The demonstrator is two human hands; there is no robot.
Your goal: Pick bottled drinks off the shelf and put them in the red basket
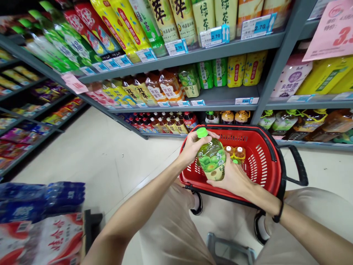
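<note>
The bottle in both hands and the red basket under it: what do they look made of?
Bottle: looks like clear, glossy plastic, since the yellow-green drink shows through; printed film label; matte green cap, likely plastic. Red basket: seemingly moulded hard plastic, with slotted walls and a slight sheen; black rim and handle. Left hand grips near the cap, right hand supports the base.

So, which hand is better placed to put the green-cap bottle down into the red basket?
Probably the right hand: it supports the bottle from underneath, over the basket. The left hand only grips its neck.

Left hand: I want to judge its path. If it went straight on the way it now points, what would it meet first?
The left hand already grips the green-capped bottle; beyond that, probably the red basket, though depth is unclear.
</note>
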